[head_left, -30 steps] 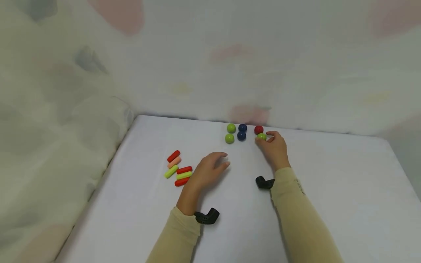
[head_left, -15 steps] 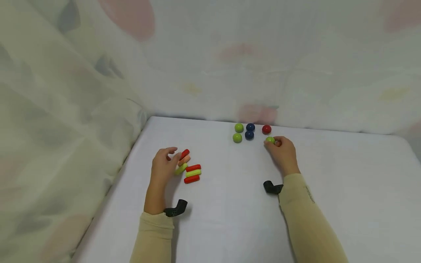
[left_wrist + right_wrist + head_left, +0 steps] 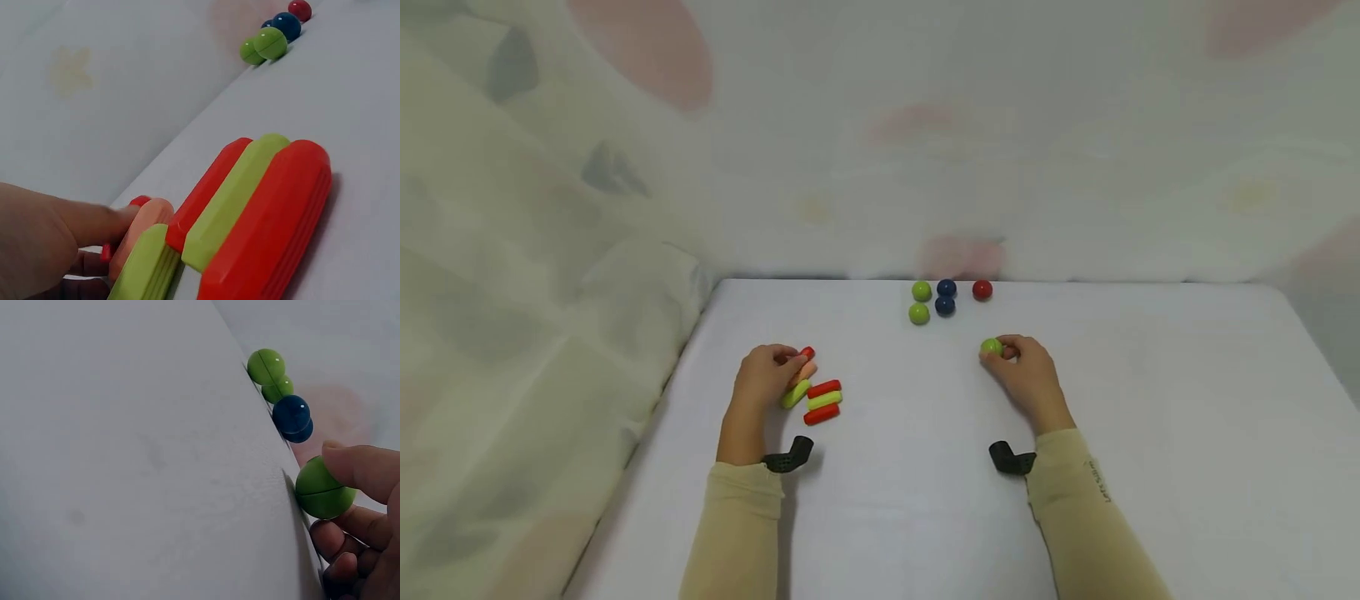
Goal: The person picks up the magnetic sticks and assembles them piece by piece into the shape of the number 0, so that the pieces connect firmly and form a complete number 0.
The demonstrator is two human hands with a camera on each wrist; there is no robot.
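Two hands at work on a white worktop [image 3: 925,500]. Right hand [image 3: 1026,375]: grip pinching a green ball [image 3: 991,347], near-centre, apart from the four balls [image 3: 934,302] and red ball [image 3: 982,289] at the far edge. Left hand [image 3: 763,379]: grip closed on a peach stick [image 3: 805,372], among red and green sticks [image 3: 822,401].

Right hand [image 3: 1026,375] pinches green ball [image 3: 991,347]; left hand [image 3: 763,379] grips peach peg [image 3: 806,372].
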